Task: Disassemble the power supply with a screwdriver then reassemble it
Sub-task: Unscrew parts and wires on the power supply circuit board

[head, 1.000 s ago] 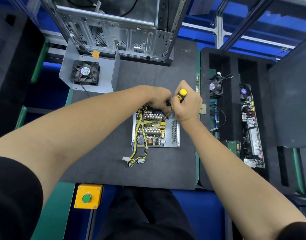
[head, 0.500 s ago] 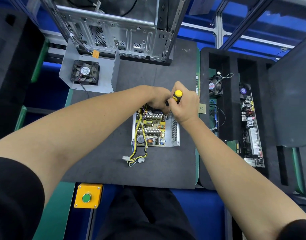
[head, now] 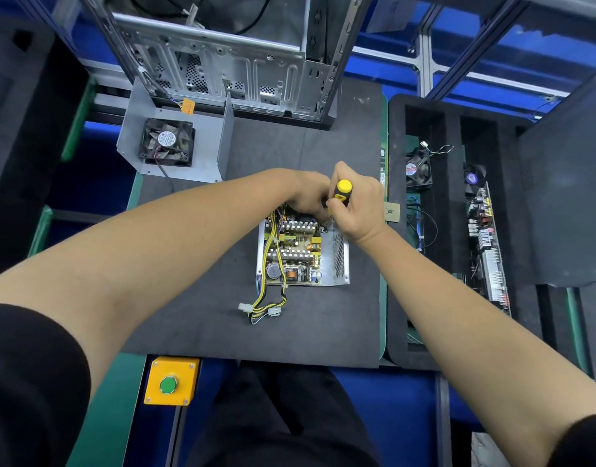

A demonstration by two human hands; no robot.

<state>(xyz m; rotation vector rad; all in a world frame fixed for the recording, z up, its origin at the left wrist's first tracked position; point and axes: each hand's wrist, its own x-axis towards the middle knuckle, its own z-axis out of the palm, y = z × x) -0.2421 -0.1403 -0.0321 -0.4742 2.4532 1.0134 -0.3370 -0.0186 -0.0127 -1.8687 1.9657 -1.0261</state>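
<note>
Reaching in from the left, the left hand (head: 308,193) is laid with fingers curled on the far edge of the opened grey metal power supply (head: 303,252); whether anything is pinched under it cannot be told. The supply, its circuit board exposed, rests on the dark foam mat (head: 202,318), yellow and black cables trailing toward the near side. To the right, the yellow-and-black-handled screwdriver (head: 341,194) is gripped by the right hand (head: 358,205), fingers wrapped round the handle, tip set at the supply's far right corner.

Both arms outstretched, left hand (head: 308,193) and right hand (head: 358,205) curled, touching.
</note>
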